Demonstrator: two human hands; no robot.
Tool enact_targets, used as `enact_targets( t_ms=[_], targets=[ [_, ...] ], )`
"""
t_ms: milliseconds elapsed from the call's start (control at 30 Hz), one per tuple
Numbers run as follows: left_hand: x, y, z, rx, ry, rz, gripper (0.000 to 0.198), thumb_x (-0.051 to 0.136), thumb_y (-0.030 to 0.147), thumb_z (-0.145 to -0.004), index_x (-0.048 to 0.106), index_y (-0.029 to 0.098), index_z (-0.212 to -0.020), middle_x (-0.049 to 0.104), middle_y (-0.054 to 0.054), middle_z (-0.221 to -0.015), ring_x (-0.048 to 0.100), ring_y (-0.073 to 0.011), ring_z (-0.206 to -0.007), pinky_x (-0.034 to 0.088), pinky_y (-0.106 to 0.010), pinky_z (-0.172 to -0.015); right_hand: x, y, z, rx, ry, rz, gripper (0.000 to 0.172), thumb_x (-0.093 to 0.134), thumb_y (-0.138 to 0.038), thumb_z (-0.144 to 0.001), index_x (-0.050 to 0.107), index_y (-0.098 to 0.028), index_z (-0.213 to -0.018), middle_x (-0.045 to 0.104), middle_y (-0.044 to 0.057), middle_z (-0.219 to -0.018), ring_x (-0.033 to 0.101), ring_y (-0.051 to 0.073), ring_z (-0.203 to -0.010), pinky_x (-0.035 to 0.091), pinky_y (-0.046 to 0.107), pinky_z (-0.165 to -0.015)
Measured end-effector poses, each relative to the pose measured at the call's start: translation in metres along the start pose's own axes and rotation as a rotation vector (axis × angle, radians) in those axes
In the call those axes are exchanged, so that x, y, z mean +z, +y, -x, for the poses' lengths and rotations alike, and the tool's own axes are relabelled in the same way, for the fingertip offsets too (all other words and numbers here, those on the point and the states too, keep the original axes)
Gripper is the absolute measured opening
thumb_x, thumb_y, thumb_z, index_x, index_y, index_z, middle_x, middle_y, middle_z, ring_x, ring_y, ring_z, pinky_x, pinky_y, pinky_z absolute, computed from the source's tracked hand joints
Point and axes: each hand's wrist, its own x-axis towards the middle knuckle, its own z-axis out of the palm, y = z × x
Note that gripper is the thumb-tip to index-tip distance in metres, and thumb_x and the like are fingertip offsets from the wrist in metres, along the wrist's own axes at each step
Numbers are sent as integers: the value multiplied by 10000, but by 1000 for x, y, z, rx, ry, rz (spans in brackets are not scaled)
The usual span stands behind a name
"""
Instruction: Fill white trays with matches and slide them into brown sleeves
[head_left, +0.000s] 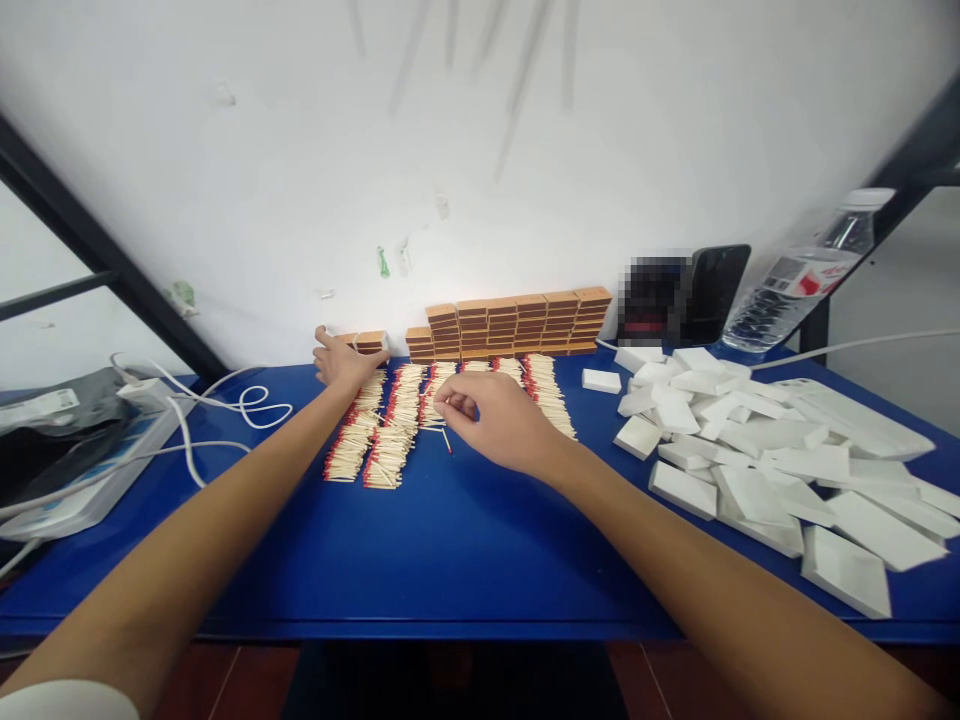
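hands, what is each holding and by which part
Left hand touches the small matchbox stack at its left end; grip unclear. Right hand fingers pinch together over the matches; hold cannot be told.

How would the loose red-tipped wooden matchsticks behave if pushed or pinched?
Probably very light and stiff: the red-tipped wooden matchsticks are thin, straight sticks. Likely to scatter or roll: they lie loose in rows on the smooth blue tabletop, one lying apart by the right hand. Pinching singles looks fiddly.

Left hand (341,362) and right hand (499,420) bare; forearms bare. White sleeve edge (67,702) at lower left of frame.
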Motion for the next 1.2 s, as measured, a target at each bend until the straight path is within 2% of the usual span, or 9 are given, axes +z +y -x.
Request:
enact_targets(
  t_ms=[600,733,867,1033,1200],
  targets=[
    [-3,2,2,-13,-15,12,1227,965,493,-652,202,210,-1569,486,-296,-1514,449,-471,-1497,419,-634,-1169,1,1,1,-14,-5,8,151,608,-154,-958,659,-214,-828,693,-16,-750,587,132,-675,385,292,-639],
    [-3,3,4,-17,-13,19,1259,956,566,-636,198,207,-1575,466,-293,-1536,416,-476,-1518,402,-643,-1185,2,1,1,-14,-9,11,156,605,-145,-955,655,-216,-826,696,-17,-741,588,128,-662,384,285,-643],
    [-2,7,5,-35,1,39,1230,900,639,-678,213,182,-1589,459,-286,-1567,415,-456,-1523,391,-638,-1204,2,1,1,-13,-14,17,150,615,-147,-956,659,-212,-828,685,-20,-707,594,132,-665,392,281,-656],
    [-3,10,4,-55,0,43,1144,890,592,-713,254,186,-1572,472,-281,-1569,416,-445,-1527,393,-631,-1207,1,1,1,-22,-17,15,151,605,-146,-957,662,-205,-831,683,-23,-704,592,119,-631,400,269,-640],
    [-5,11,5,-46,-8,38,1172,934,550,-679,256,193,-1567,468,-278,-1572,413,-447,-1528,391,-638,-1209,2,2,1,-32,-18,22,146,602,-138,-952,665,-204,-839,688,-20,-721,601,117,-641,407,268,-652]
  ],
)
